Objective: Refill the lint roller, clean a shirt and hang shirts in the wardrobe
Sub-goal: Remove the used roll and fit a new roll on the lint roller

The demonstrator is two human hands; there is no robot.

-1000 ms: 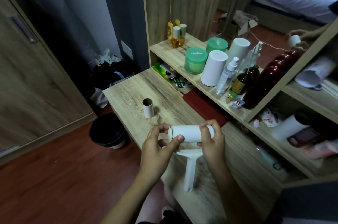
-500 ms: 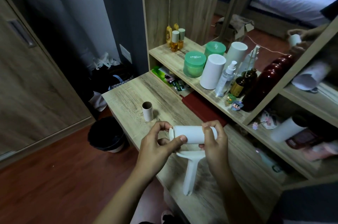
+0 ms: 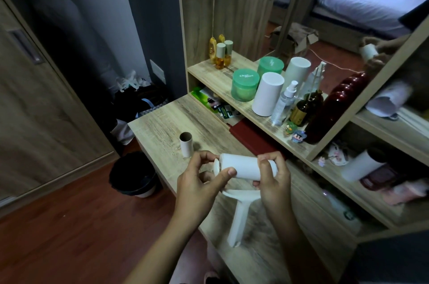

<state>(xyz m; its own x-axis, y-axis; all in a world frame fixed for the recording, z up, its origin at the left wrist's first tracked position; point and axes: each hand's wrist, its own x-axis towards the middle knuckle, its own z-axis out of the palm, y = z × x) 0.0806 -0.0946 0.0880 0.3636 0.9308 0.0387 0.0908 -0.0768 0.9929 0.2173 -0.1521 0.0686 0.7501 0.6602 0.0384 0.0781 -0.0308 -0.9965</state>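
Head view. The right end of the white refill roll (image 3: 243, 166) is hidden under the right hand (image 3: 272, 179), so I can't tell if it's fully seated on the lint roller (image 3: 239, 214). Both hands cover the roller's frame. Only the white handle shows clearly, pointing down toward the wearer. Can't tell if its tip touches the desk (image 3: 162, 121). Forearms are cut off at the bottom edge.

The roll sits over the desk near its front edge. A trash bin (image 3: 133, 174) is on the floor off that edge. An empty cardboard core (image 3: 186, 144) stands upright just behind the left hand (image 3: 197, 181), apart from it. There is bare desk between the core and the dark red notebook (image 3: 253, 139).

Left hand: thumb pressed on the roll's front, fingers curled at its end cap (image 3: 216, 166). Right hand: fingers wrapped over the other end. Both are grasping the roll.
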